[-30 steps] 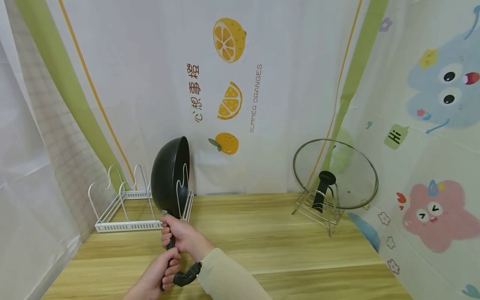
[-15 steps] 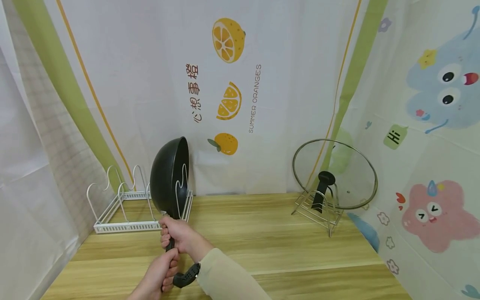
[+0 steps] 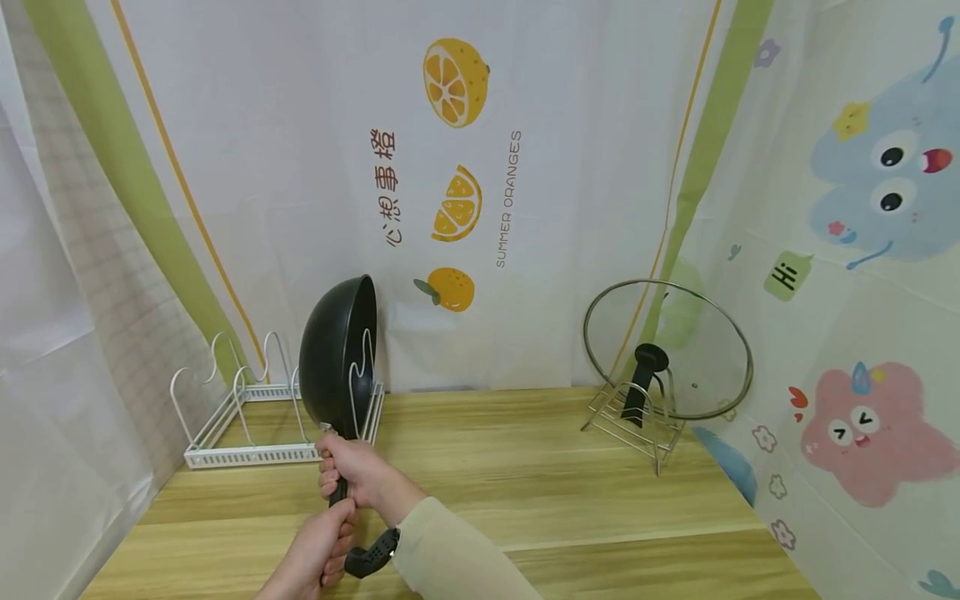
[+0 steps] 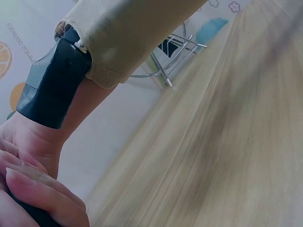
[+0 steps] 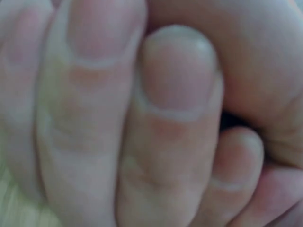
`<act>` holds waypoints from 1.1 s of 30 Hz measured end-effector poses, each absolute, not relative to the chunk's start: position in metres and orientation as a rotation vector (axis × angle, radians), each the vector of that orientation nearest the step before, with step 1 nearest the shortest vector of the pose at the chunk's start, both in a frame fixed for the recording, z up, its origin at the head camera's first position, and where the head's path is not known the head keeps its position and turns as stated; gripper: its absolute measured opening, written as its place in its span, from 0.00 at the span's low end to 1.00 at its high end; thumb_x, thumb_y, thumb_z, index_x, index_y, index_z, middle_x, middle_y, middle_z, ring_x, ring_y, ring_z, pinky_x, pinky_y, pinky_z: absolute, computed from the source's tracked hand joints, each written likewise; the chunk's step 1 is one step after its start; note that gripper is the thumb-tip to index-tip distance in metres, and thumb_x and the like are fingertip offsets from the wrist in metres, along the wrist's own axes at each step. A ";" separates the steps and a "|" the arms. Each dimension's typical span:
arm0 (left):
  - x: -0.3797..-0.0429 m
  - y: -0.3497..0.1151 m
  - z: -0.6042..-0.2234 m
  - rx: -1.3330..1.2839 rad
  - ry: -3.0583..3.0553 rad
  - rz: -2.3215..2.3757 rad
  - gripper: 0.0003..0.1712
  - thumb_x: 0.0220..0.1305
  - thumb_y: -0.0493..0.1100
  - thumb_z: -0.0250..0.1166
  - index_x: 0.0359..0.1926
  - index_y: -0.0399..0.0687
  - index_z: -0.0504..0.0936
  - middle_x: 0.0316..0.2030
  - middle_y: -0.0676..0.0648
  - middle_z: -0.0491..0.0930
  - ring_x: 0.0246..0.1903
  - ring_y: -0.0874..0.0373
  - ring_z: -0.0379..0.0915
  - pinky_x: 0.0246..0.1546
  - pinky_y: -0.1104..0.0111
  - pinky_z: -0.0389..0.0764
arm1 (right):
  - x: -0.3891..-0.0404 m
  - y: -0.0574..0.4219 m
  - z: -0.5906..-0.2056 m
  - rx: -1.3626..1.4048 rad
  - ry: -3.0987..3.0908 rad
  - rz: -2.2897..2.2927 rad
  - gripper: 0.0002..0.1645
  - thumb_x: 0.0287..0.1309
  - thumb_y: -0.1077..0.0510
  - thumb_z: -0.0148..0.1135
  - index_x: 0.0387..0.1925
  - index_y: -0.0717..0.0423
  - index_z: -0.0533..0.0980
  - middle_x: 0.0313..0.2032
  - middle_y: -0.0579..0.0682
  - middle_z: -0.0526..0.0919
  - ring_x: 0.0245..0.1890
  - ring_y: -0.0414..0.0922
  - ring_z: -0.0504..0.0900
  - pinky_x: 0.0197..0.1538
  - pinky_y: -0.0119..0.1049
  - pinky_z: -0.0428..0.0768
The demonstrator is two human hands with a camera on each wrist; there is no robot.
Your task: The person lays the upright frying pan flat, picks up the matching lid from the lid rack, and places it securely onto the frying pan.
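Observation:
A deep black wok [image 3: 322,358] stands on its side in a white wire pan rack [image 3: 255,455] at the back left, its opening facing right. One wavy white divider crosses the front of its opening. My right hand [image 3: 358,473] grips the handle [image 3: 338,492] just below the wok's body. Lower down on that handle, my left hand [image 3: 318,540] holds its end, the two hands close together. Curled left fingers [image 4: 47,196] wrap the dark handle in the left wrist view. The right wrist view is filled by tightly curled right fingers [image 5: 170,123], which hide most of the handle.
A round glass lid [image 3: 697,350] with a metal rim and black knob leans in a small metal stand [image 3: 660,454] at the back right. The rack's left slots have curved dividers. A printed curtain [image 3: 540,325] hangs behind the wooden table [image 3: 510,475].

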State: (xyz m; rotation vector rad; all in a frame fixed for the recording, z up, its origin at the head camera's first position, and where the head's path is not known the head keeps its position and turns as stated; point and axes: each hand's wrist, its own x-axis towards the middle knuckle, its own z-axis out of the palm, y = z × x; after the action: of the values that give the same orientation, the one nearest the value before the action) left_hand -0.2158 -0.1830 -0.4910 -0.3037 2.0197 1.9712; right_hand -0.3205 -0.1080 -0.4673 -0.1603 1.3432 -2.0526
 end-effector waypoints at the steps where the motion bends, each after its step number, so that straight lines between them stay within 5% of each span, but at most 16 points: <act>1: -0.216 -0.183 -0.491 -0.304 2.024 1.971 0.20 0.72 0.45 0.52 0.20 0.61 0.61 0.13 0.61 0.55 0.11 0.67 0.49 0.13 0.75 0.57 | -0.320 -0.108 -0.467 -0.162 1.342 -2.052 0.27 0.74 0.55 0.54 0.17 0.42 0.58 0.18 0.36 0.55 0.16 0.31 0.53 0.20 0.22 0.56; 33: -0.212 -0.182 -0.487 -0.315 2.063 1.974 0.19 0.73 0.44 0.52 0.21 0.57 0.66 0.12 0.60 0.57 0.10 0.68 0.51 0.11 0.76 0.60 | -0.320 -0.109 -0.466 -0.164 1.314 -2.042 0.26 0.74 0.55 0.54 0.17 0.41 0.59 0.18 0.35 0.55 0.16 0.30 0.52 0.20 0.20 0.57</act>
State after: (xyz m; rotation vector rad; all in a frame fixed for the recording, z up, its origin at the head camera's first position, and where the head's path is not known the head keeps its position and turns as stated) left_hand -0.2117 -0.1818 -0.4869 -0.3145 2.0632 1.9743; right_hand -0.3197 -0.1088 -0.4659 -0.1643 1.3138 -2.0424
